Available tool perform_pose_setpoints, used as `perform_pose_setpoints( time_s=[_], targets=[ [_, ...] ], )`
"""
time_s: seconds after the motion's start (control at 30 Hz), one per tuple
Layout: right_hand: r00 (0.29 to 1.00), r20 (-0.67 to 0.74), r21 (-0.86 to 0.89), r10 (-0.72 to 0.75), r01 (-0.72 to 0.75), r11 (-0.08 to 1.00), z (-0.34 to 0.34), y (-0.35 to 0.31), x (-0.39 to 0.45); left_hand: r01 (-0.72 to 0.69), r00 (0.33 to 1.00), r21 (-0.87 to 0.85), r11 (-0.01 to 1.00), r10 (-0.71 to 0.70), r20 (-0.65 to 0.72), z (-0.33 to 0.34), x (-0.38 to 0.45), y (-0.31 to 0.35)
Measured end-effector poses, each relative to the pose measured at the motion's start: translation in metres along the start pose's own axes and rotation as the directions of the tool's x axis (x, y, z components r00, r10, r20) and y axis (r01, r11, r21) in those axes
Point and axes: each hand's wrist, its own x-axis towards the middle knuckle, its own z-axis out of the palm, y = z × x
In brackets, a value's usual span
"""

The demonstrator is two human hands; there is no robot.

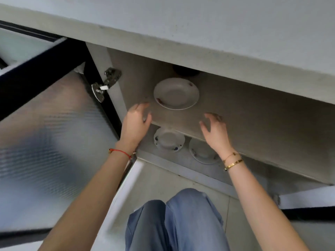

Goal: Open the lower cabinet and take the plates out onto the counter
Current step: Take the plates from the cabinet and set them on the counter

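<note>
1. Inside the open lower cabinet [235,109], just beyond both hands, one white plate [176,93] lies flat on the upper shelf [181,116].
2. The left hand [136,122] hangs at the shelf's front edge, its grip spread and holding nothing; the plate sits just ahead and to its right.
3. The right hand [215,131] hovers with fingers apart and slightly bent, also empty, the plate ahead and to its left.
4. Below both hands, on the lower shelf, lie two more plates: a small patterned one [169,140] and another [202,151] partly hidden by the right wrist.
5. The plates look like glazed ceramic: stiff, brittle, fairly light, probably slick.
6. Best taken by opposite rims, thumbs on top, then lifted level to the desk [199,20] above.
</note>
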Motion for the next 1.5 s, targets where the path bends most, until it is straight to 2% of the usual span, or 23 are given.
perform_pose_setpoints(
  time_s=[0.2,0.3,0.5,0.77,0.97,1.17,1.3,1.5],
  targets=[
    [0.999,-0.03,0.018,0.032,-0.031,0.999,0.035,0.018,0.061,0.17,0.984,-0.072,0.983,-0.165,0.065,0.047,0.051,-0.02],
    [0.996,-0.069,0.007,0.056,-0.055,0.998,0.045,0.022,0.085,0.225,0.97,-0.048,0.973,-0.219,0.109,0.062,0.072,-0.023],
    [0.991,-0.049,0.006,0.123,-0.123,0.992,0.061,0.03,0.116,0.234,0.961,0.006,0.972,-0.232,0.151,0.079,0.098,-0.035],
    [0.988,-0.017,0.135,0.151,-0.147,0.98,0.07,0.031,0.135,0.215,0.956,-0.013,0.977,-0.208,0.209,0.093,0.116,-0.036],
    [0.988,-0.005,0.226,0.154,-0.149,0.963,0.073,0.037,0.128,0.194,0.967,-0.091,0.977,-0.175,0.186,0.093,0.109,-0.04],
    [0.99,-0.085,0.248,0.11,-0.086,0.965,0.072,0.04,0.094,0.205,0.976,-0.199,0.958,-0.185,0.116,0.089,0.079,-0.04],
    [0.984,-0.135,0.332,0.112,-0.061,0.941,0.069,0.039,0.068,0.154,0.988,-0.275,0.949,-0.147,0.049,0.079,0.048,-0.036],
    [0.985,-0.102,0.379,0.139,-0.09,0.921,0.046,0.021,0.016,0.193,0.981,-0.328,0.925,-0.194,0.032,0.045,0.001,-0.017]
  ],
)
